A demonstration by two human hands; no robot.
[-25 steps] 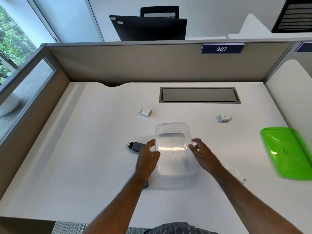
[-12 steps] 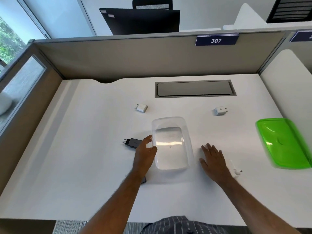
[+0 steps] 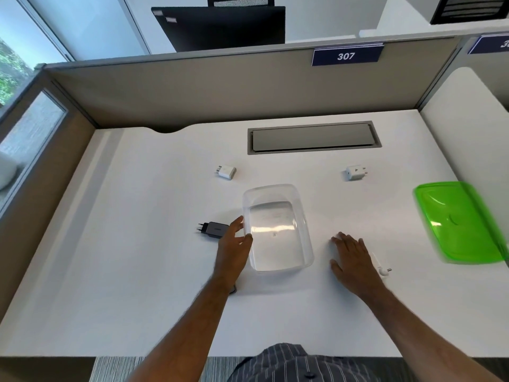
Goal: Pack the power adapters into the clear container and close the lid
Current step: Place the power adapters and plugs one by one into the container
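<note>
The clear container [image 3: 275, 227] stands empty and lidless at the desk's middle. My left hand [image 3: 234, 249] rests against its left wall, fingers apart. Left of that hand lies a black adapter [image 3: 213, 229]. Flat on the desk to the container's right is my right hand [image 3: 354, 260], palm down, partly covering a white adapter [image 3: 381, 267]. Two more white adapters lie farther back: one [image 3: 226, 172] at the left, one [image 3: 355, 172] at the right. The green lid [image 3: 460, 221] rests at the far right. A dark object [image 3: 233, 288] peeks out under my left wrist.
A grey cable hatch [image 3: 314, 137] is set into the desk behind the container. Beige partitions [image 3: 220, 92] wall the desk at the back and left, and a white divider [image 3: 468, 128] stands on the right.
My right hand left the container's right wall and settled flat on the desk over the white adapter. The left hand stays at the container's left side.
</note>
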